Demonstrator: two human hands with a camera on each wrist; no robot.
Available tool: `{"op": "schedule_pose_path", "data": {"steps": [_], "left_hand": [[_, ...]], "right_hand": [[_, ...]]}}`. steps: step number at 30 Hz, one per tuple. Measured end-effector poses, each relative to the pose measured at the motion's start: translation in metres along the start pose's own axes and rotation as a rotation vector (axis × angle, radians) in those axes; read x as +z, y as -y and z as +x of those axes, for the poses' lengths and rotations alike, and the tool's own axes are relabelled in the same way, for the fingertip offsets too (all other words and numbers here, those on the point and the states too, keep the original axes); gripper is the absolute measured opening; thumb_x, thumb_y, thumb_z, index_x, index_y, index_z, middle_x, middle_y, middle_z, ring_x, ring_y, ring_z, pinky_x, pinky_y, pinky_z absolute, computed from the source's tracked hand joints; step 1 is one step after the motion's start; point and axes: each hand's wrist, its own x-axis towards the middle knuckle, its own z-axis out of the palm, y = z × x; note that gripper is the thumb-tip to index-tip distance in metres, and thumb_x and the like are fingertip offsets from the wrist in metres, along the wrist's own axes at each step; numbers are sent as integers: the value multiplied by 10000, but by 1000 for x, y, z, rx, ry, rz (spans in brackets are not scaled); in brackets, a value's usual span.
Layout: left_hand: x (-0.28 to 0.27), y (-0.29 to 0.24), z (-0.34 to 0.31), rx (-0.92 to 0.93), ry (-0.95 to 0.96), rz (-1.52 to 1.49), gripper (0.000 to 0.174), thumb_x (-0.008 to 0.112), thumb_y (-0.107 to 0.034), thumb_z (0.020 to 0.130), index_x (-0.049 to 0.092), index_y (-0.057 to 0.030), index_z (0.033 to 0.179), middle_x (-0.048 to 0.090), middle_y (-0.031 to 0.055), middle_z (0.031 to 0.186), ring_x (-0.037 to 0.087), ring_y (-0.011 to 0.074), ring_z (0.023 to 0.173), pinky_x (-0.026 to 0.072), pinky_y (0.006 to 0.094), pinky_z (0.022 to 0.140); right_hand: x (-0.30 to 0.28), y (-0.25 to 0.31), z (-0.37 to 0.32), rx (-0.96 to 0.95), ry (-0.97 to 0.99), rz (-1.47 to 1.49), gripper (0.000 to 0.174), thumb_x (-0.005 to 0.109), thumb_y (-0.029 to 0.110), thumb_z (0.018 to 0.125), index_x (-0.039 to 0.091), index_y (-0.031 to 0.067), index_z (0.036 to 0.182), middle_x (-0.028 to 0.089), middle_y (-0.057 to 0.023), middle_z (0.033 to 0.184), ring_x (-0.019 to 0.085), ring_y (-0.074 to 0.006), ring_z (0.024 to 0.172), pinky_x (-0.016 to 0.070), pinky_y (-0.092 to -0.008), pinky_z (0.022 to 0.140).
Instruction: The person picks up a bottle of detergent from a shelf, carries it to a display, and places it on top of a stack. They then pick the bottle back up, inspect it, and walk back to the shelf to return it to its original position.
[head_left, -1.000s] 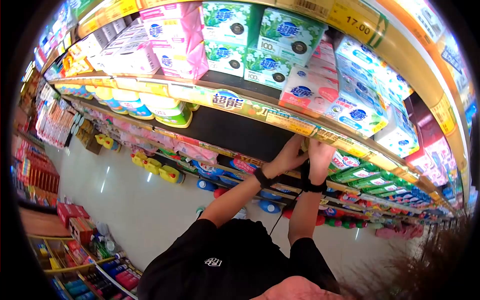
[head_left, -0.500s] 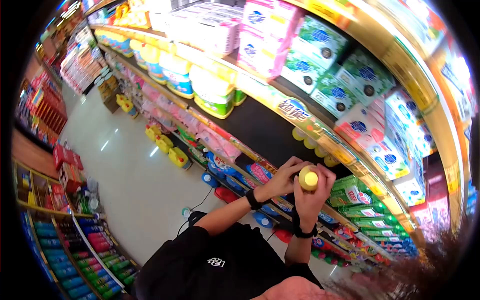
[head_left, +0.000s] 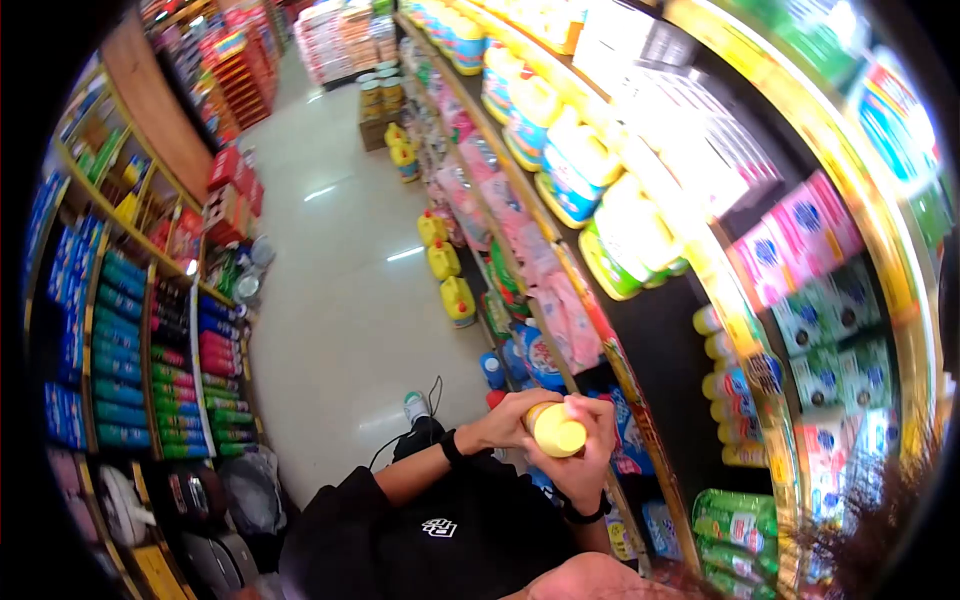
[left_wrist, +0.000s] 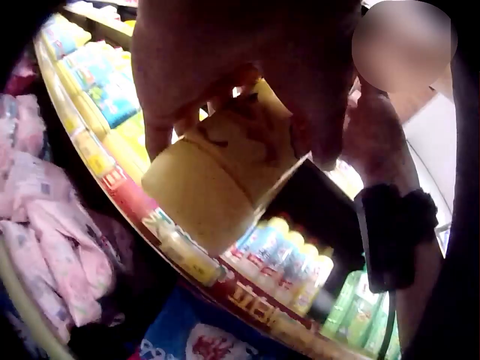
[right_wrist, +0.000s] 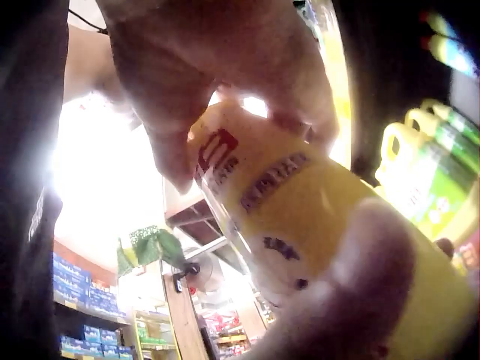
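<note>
A yellow bottle [head_left: 556,430] with a pale yellow cap end is held in front of the person's chest, tilted toward the head camera. The left hand [head_left: 503,420] grips it from the left side. Around its other side curl the fingers of the right hand [head_left: 588,462]. Red and dark print shows on the bottle's side [right_wrist: 274,180] in the right wrist view, with a thumb lying across it. Seen from the left wrist, the bottle's smooth yellow end [left_wrist: 199,191] points down and left below the fingers. Black straps circle both wrists.
Shelves on the right hold similar yellow-capped bottles [head_left: 730,400], green bottles [head_left: 735,520], large yellow-topped jugs [head_left: 570,170] and boxed goods [head_left: 795,235]. Yellow jugs [head_left: 442,260] stand on the aisle floor [head_left: 330,330]. Another stocked shelf [head_left: 120,350] lines the left side.
Both hands have come out from under the shelf with the yellow bottle, back toward the body. The head view has swung left along the aisle, and the bottle now tilts toward the camera.
</note>
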Motion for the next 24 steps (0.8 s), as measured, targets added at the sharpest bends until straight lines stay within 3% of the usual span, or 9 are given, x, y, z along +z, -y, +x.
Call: {"op": "schedule_pose_path", "data": {"steps": [1,4,5,8,9,12,13,20,24], "left_hand": [[-9,4,-4,23,-42,42,688,886,-309,736,594,-27,1292,675,154,1198,677,323,1079,526,398,932],[-40,-9,-15,-84,-56,14,710,899,-327,731,593,-26,1297,695,133,1157,697,298,1040,537,384,908],[-50,-11,-18,-91,-84,33,694,913,-336,714,613,-40,1265,720,118,1075,720,262,960,553,365,858],[-82,-8,-31,-173,-74,35,673,922,-359,698,635,-60,1228,731,119,1013,728,250,910,559,363,821],[-93,-7,-35,-208,-53,26,670,922,-371,697,638,-63,1220,732,120,1002,728,253,901,559,363,815],[-126,1,-47,-323,6,16,676,918,-410,698,644,-71,1215,735,123,986,727,262,882,560,369,806],[-137,6,-53,-374,27,22,686,913,-425,702,643,-71,1224,736,123,992,727,266,880,560,374,810],[-222,-3,-76,-531,46,46,737,878,-469,734,610,-74,1296,728,155,1088,710,305,964,546,396,873],[-278,12,-111,-511,89,-168,746,872,-377,771,549,-32,1348,723,130,1123,696,250,1017,535,380,919]], "right_hand": [[9,-13,1,-18,13,-45,760,968,214,620,569,30,1239,585,-142,1203,601,-283,1077,502,-407,929],[42,-35,12,153,-28,384,953,989,325,605,511,-17,1356,631,-150,1234,631,-298,1121,516,-427,975],[52,-37,17,224,-12,465,1053,980,424,586,481,-46,1385,657,-162,1253,626,-278,1175,496,-427,1019],[69,-74,19,279,335,367,1000,983,390,601,506,-34,1371,672,-162,1227,652,-283,1140,509,-413,1003],[75,-69,29,211,448,314,842,969,263,657,547,-29,1325,680,-151,1216,678,-257,1081,535,-395,958],[120,-77,23,531,346,686,674,917,131,704,582,-23,1268,686,-136,1189,689,-225,1043,556,-376,911],[133,-77,25,540,317,730,581,868,62,737,591,-21,1240,689,-113,1144,686,-198,1026,558,-358,900],[220,-76,54,694,344,774,488,833,80,798,607,-22,1219,692,-73,1085,679,-173,997,555,-339,892],[282,-82,65,808,350,838,332,778,124,864,643,-13,1134,706,-62,1032,675,-137,923,547,-299,822]]}}
